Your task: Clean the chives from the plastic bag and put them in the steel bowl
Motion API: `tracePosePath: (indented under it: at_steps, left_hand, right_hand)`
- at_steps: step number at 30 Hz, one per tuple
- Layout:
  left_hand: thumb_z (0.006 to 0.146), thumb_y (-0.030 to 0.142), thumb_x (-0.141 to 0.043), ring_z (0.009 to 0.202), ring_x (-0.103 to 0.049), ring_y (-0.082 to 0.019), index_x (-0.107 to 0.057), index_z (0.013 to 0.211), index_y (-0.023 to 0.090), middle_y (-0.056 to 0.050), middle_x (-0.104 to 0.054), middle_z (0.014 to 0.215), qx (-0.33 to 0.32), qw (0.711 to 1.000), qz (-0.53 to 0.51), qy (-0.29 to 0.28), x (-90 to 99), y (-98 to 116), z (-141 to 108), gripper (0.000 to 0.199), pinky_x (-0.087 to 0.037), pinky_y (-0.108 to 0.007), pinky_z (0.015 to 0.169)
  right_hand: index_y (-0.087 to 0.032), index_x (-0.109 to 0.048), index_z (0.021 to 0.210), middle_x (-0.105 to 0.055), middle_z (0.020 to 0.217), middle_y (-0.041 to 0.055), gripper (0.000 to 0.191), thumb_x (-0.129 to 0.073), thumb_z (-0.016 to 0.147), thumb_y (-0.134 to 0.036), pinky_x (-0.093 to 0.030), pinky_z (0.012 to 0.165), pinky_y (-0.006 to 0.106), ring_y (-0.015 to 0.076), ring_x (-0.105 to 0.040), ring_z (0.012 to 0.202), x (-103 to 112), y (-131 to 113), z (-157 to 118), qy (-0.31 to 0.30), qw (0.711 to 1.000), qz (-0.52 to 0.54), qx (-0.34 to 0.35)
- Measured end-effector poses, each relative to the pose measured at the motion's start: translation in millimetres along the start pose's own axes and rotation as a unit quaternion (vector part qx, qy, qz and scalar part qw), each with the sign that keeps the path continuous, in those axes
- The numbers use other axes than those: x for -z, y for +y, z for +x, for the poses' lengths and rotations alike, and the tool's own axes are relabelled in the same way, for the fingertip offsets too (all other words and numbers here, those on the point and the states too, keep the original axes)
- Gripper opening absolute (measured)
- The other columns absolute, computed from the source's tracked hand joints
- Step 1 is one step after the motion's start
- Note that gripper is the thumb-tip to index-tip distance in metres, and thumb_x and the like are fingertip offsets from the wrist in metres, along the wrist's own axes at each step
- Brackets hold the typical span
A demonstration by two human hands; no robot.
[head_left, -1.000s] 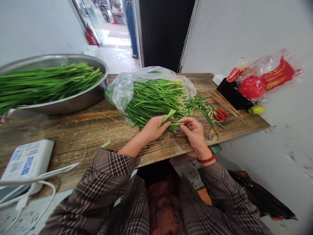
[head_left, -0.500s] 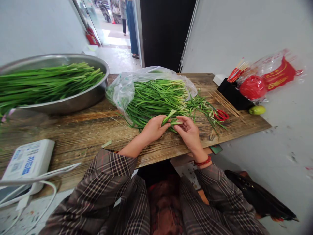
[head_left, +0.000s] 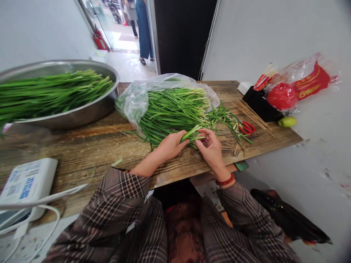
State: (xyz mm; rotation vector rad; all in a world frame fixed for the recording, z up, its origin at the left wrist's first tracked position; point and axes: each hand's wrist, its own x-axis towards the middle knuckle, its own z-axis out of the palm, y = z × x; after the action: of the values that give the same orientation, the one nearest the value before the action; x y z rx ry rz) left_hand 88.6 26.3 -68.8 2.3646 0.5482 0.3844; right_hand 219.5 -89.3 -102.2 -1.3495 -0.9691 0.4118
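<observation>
A small bunch of green stalks sits over the table, a little in from its near edge at six o'clock. The left hand is closed round it. The right hand curls about the pale ends, thumb and fingers slightly parted; I can't tell whether they pinch a stalk. Taking the bunch as the dial's centre, a big heap of stalks spreads right beside the hands at eleven, on a plastic bag. Trimmings lie at two, with red looped handles at three, and between those hours thin sticks and a black box crowd the wall side. A steel basin takes up ten. Toward nine, broad worn wood gives the left arm the most room, up to a white device.
</observation>
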Motion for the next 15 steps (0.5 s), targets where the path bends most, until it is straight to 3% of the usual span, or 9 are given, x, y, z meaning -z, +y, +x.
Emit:
tracePosePath:
  at_steps: [5, 10, 13, 15]
  left_hand:
    - [0.091, 0.031, -0.049, 0.071, -0.056, -0.017, -0.053, 0.085, 0.02, -0.002, -0.061, 0.077, -0.021, 0.997, 0.072, 0.006, -2.1, -4, -1, 0.013, -0.039, -0.027, 0.066]
    - [0.09, 0.032, -0.049, 0.067, -0.053, -0.017, -0.054, 0.084, 0.02, 0.0, -0.059, 0.073, -0.033, 0.996, 0.084, 0.016, 1.9, -10, -2, 0.014, -0.038, -0.027, 0.062]
    - [0.09, 0.032, -0.049, 0.064, -0.052, -0.016, -0.054, 0.081, 0.02, 0.001, -0.056, 0.067, -0.023, 0.996, 0.084, 0.023, 3.3, -13, -1, 0.016, -0.036, -0.026, 0.06]
    - [0.09, 0.032, -0.05, 0.065, -0.054, -0.016, -0.056, 0.084, 0.019, 0.0, -0.058, 0.069, -0.023, 0.996, 0.087, 0.018, 2.7, -15, 0, 0.016, -0.037, -0.025, 0.06]
  right_hand:
    - [-0.023, -0.054, 0.103, -0.062, 0.089, 0.0017, 0.029, -0.056, 0.075, -0.014, -0.051, 0.073, 0.03, 0.0168, -0.061, 0.084, -3, 5, -2, 0.012, 0.987, -0.147, 0.065]
    - [-0.021, -0.059, 0.092, -0.061, 0.085, 0.0043, 0.019, -0.048, 0.079, -0.011, -0.047, 0.076, 0.035, 0.0188, -0.056, 0.078, 17, 2, 4, 0.051, 0.937, -0.318, 0.136]
    - [-0.021, -0.064, 0.087, -0.061, 0.083, 0.0042, 0.017, -0.048, 0.084, -0.015, -0.047, 0.073, 0.034, 0.0183, -0.056, 0.077, 34, -2, 12, 0.066, 0.94, -0.306, 0.134]
    - [-0.022, -0.067, 0.09, -0.063, 0.087, 0.0045, 0.02, -0.048, 0.088, -0.019, -0.047, 0.074, 0.034, 0.0185, -0.059, 0.082, 38, -6, 17, 0.039, 0.952, -0.274, 0.132]
